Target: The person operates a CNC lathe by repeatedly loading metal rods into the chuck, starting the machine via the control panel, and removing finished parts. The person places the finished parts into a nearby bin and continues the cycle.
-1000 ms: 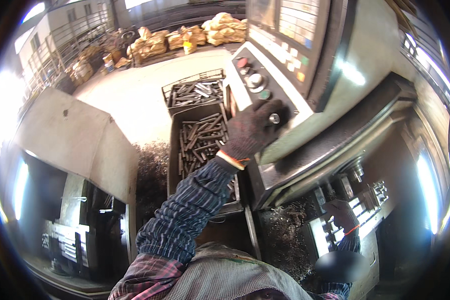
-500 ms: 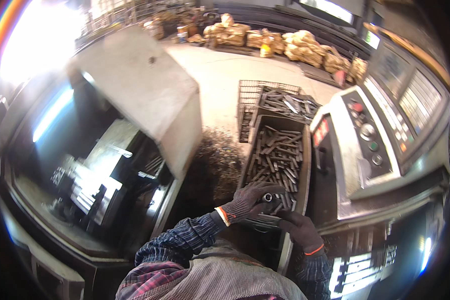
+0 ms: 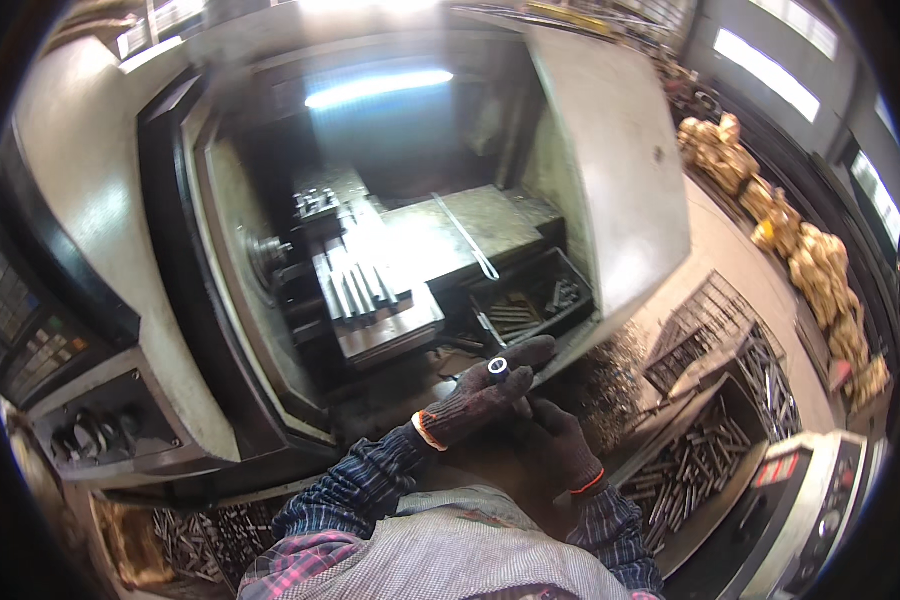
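Note:
In front of the open lathe [image 3: 610,130], my left hand [image 3: 475,398], in a dark knit glove, is closed round a short metal tube [image 3: 498,368]. The tube's bright ring-shaped end faces up. Just to the right, my gloved right hand [image 3: 560,440] has its fingers curled close beside the left hand; what they hold is hidden. Inside the machine, past my hands, a spindle chuck [image 3: 268,250] sits at the left. A tool block with several bars [image 3: 358,285] stands beside it, and a long thin rod [image 3: 465,235] lies on the bed.
To the lower right stands a bin [image 3: 700,470] full of metal pieces, beside a wire basket [image 3: 705,325]. Metal chips [image 3: 610,385] lie on the floor near it. A control panel [image 3: 100,425] is at the left, and another metal-filled bin [image 3: 135,535] sits below it.
My view has swung left from the bin to the lathe. Both hands have moved away from above the metal pieces to in front of the machine, with the tube still in the left.

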Motion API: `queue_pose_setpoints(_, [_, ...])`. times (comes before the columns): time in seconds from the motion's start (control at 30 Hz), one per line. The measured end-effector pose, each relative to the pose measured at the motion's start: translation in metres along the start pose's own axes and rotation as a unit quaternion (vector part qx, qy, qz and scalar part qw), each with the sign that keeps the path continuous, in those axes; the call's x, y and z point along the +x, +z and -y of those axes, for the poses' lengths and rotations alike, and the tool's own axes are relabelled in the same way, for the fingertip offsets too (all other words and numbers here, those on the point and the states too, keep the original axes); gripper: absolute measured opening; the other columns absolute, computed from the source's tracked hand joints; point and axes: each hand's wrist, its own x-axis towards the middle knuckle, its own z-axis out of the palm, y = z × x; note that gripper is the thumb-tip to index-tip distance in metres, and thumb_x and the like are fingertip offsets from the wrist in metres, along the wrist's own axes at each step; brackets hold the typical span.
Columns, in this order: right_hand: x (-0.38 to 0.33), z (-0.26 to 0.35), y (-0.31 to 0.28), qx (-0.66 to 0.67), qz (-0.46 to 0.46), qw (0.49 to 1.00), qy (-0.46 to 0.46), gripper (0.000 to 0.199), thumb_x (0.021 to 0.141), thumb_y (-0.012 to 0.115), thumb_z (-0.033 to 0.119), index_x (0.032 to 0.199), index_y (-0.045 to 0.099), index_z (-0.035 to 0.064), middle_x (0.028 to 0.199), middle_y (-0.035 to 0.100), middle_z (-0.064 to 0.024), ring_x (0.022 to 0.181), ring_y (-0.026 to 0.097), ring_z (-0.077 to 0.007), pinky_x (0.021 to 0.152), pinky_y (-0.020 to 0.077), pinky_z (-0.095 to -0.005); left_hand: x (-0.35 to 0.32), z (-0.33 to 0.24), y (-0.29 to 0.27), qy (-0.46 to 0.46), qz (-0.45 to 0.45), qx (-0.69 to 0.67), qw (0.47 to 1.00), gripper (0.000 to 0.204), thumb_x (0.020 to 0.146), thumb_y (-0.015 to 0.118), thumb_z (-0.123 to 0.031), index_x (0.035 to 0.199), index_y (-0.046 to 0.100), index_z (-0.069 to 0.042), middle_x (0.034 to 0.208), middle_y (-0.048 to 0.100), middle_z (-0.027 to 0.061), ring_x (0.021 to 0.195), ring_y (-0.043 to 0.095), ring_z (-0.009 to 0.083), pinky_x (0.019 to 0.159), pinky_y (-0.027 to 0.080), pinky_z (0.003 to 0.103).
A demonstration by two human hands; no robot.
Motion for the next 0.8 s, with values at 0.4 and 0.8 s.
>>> queue_pose_setpoints(0.4, [0.145, 0.004, -0.039, -0.013, -0.043, 0.997, -0.063, 0.030, 0.096, 0.069, 0.007, 0.124, 0.066, -0.0035, 0.104, 0.072, -0.0069, 0.093, 0.065, -0.0119, 0.084, 0.0528, -0.0267, 0.035, 0.010, -0.201, -0.019, -0.445, 0.328, 0.833, 0.076, 0.097, 0.062, -0.057, 0.149, 0.048, -0.003, 0.147, 0.055, 0.0212, 0.138, 0.051, 0.0357, 0.115, 0.040, 0.042])
queue_pose_setpoints(0.8, [0.178, -0.034, -0.108, -0.053, -0.036, 0.997, 0.039, 0.031, 0.096, 0.072, 0.011, 0.124, 0.068, 0.0000, 0.100, 0.073, -0.0042, 0.077, 0.062, -0.0072, 0.063, 0.0493, -0.0217, -0.029, -0.054, -0.472, -0.443, -0.426, 0.762, 0.202, 0.047, 0.101, 0.049, -0.038, 0.142, 0.061, -0.020, 0.164, 0.031, 0.0212, 0.154, 0.021, 0.0447, 0.117, 0.021, 0.070])
